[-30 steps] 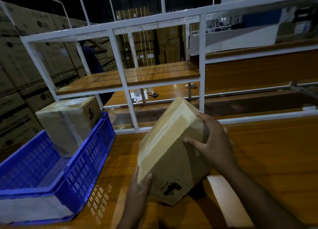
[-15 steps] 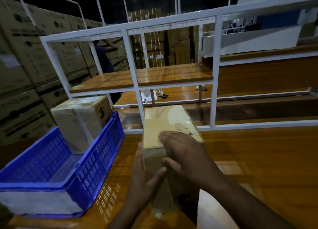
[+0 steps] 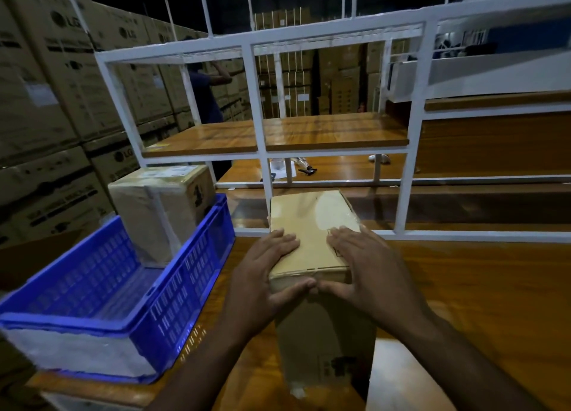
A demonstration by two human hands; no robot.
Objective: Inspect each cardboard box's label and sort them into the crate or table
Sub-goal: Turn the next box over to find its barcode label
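Observation:
A tall cardboard box [image 3: 312, 222] stands upright on the wooden table [image 3: 463, 293], right in front of me. My left hand [image 3: 265, 274] grips its top left edge, fingers on top and thumb on the near face. My right hand [image 3: 367, 268] grips the top right the same way, and the two thumbs almost meet. A second taped cardboard box [image 3: 160, 209], with a white label on top, leans in the far end of the blue plastic crate [image 3: 173, 293] at the left.
A white metal rack [image 3: 262, 169] with wooden shelves rises just behind the box. Small items lie on a farther table beyond it. Stacked large cartons [image 3: 55, 101] fill the left, and a person [image 3: 204, 95] stands among them in the background.
The box went from tilted in my hands to standing upright on the table. Both hands shifted to its top edge, and my view moved closer.

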